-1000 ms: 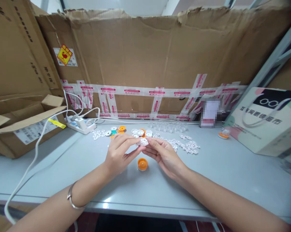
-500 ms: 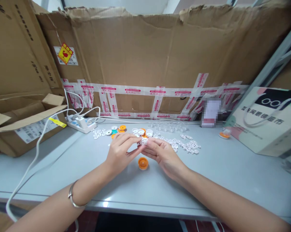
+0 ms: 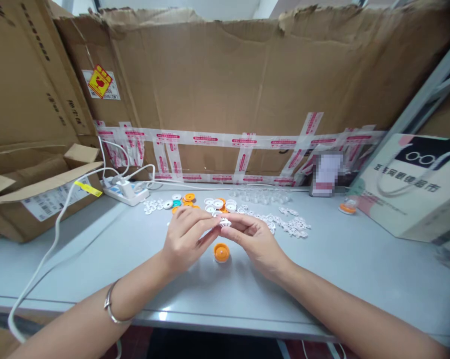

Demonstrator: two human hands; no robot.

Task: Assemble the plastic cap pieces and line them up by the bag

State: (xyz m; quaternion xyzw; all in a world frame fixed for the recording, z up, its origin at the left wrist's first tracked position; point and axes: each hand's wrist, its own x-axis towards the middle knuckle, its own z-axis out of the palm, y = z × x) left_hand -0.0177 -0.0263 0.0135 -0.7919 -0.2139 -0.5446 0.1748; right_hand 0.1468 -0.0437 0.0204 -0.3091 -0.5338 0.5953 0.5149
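Note:
Between the fingertips of both hands is a small white openwork piece (image 3: 225,223). My left hand (image 3: 187,234) pinches it from the left, and my right hand (image 3: 256,239) grips its right side with thumb and fingers. Just below them on the table sits a round orange cup (image 3: 221,253). Behind the hands lie white round caps (image 3: 230,205), orange caps (image 3: 189,198) and a teal one (image 3: 176,203). Flat white lacy pieces (image 3: 294,226) spread to the right of my right hand.
Clear plastic domes (image 3: 262,195) stand along the back of the grey table (image 3: 195,299). At left are a power strip (image 3: 131,194) with white cables and an open carton (image 3: 49,194). A phone (image 3: 326,174), an orange-based piece (image 3: 348,207) and a printed bag (image 3: 407,189) are at right.
The white openwork piece has been tilted between my fingertips. My right thumb and fingers have shifted around it, while the orange cup stays in place.

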